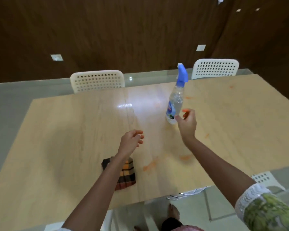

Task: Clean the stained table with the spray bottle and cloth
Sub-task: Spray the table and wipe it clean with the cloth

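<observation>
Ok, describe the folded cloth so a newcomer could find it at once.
Start at the light wooden table and look along its near edge. Under the left forearm lies the folded checked cloth, brown, orange and black. It is the only fabric on the tabletop; the clear spray bottle with a blue head stands farther back.

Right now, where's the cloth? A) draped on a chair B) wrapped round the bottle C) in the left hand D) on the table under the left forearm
D: the cloth lies flat on the table, partly hidden by the left forearm; the left hand holds nothing.
</observation>
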